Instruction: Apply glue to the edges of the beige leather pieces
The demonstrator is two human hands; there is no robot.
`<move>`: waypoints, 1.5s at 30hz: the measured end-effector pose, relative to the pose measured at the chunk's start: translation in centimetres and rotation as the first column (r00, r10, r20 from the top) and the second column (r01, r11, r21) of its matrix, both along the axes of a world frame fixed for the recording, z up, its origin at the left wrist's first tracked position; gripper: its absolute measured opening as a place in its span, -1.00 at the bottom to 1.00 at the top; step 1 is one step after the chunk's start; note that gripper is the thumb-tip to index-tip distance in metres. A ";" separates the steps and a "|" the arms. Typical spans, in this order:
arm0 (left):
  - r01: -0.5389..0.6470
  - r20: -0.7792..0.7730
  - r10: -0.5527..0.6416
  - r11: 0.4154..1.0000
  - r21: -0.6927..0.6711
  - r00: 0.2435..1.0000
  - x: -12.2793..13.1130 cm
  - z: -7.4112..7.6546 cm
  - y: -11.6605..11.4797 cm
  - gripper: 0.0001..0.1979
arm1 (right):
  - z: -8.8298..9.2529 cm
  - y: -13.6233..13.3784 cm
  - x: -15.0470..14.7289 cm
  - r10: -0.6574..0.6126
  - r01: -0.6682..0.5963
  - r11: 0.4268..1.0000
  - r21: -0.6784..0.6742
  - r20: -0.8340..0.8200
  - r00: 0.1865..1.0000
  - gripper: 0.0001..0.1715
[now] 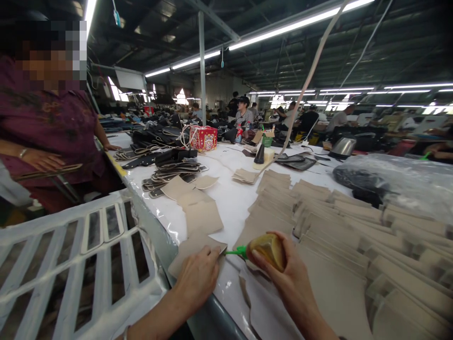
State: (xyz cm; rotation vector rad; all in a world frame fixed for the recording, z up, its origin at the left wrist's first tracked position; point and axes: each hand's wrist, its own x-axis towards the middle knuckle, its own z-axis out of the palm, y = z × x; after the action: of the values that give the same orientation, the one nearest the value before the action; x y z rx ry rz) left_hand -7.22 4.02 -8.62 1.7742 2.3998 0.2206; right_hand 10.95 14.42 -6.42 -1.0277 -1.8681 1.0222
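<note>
My right hand (292, 274) is wrapped round a squeeze bottle (268, 250) of amber liquid with a green nozzle (236, 251). The bottle lies tilted on its side, its tip pointing left at the edge of a beige sheet piece (193, 248). With fingers closed on that piece near its right edge, my left hand (200, 274) holds it at the table's front edge. Further beige pieces (203, 217) lie just beyond it. Whether the nozzle tip touches the edge cannot be made out.
Overlapping rows of beige pieces (332, 241) cover the right side of the white table (230, 163). Dark stacked pieces (173, 172), a red box (203, 138) and a plastic bag (399, 184) stand further back. A white slatted rack (71, 255) adjoins on the left, beside a standing person (53, 123).
</note>
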 end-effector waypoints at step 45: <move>0.056 0.066 -0.055 0.998 -0.007 0.996 -0.5 0.3 -0.3 -0.58 | -0.8 1.2 0.1 0.084 -0.084 0.996 -0.012 0.037 0.996 -0.34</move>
State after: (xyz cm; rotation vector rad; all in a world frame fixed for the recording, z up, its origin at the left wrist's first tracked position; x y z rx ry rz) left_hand -7.72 3.74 -8.36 1.7976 2.2996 0.2576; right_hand 11.05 15.60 -7.21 -0.9878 -1.9531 1.0688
